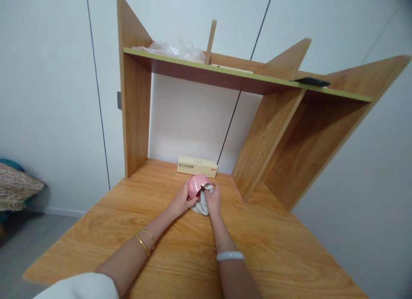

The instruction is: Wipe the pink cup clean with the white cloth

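Observation:
A glossy pink bowl is tilted on its side above the desk, its rounded outside facing away from me and its opening towards my right hand. My left hand grips its left side, thumb near the lower rim. My right hand is closed round a whitish cloth, which it holds at the bowl's opening. Part of the cloth hangs down between my two hands. The bowl's inside and the right fingertips are mostly hidden.
A cream-coloured box with printed characters stands just behind the bowl. The wooden desk carries a shelf unit with upright panels. On its shelf lie a clear plastic bag and a flat black object.

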The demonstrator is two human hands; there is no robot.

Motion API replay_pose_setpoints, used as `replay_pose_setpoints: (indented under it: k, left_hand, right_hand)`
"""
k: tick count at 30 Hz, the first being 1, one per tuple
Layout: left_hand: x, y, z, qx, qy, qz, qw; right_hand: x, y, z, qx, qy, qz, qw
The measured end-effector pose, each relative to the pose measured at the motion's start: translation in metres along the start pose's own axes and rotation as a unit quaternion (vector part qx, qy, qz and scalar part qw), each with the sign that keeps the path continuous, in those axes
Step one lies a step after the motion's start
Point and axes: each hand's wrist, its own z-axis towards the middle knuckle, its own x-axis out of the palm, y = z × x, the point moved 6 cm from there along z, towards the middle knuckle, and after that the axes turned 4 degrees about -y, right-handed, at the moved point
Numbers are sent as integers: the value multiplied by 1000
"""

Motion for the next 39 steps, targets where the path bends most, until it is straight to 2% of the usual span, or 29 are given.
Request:
replay_pose_setpoints:
  k: [4, 10, 13, 16, 21, 23, 29, 32, 36, 39]
  left_hand:
    - [-1, 9, 2, -11, -15, -10, 1000]
    - [-1, 14, 5, -38, -16, -19, 999]
    - [-1, 17, 6, -60, -20, -49, 997]
    - [-1, 21, 4, -93, -18, -64, 993]
    - [-5, 20, 1, -110, -30, -44, 992]
    - [-5, 21, 0, -121, -33, -43, 991]
    - [-4, 22, 0, -113, -22, -81, 990]
    - [-7, 18, 0, -96, -32, -35, 994]
    - [-16, 8, -3, -55, -73, 65, 994]
    - [-20, 5, -4, -57, -86, 81, 991]
  right_hand:
    - [-2, 4, -5, 2, 2, -11, 1000]
    - [2, 5, -12, 38, 65, -127, 989]
    - [5, 4, -12, 35, 75, -108, 991]
    - [3, 5, -10, 14, 55, -68, 996]
    - [-7, 14, -8, -18, -6, -33, 999]
    - [-8, 16, -8, -28, -11, -29, 999]
    - [4, 5, -6, 7, 67, -62, 996]
    - [5, 5, -7, 2, 74, -42, 996]
    - [-5, 20, -10, -52, 16, -31, 998]
    - [-10, 31, -13, -96, -2, -43, 994]
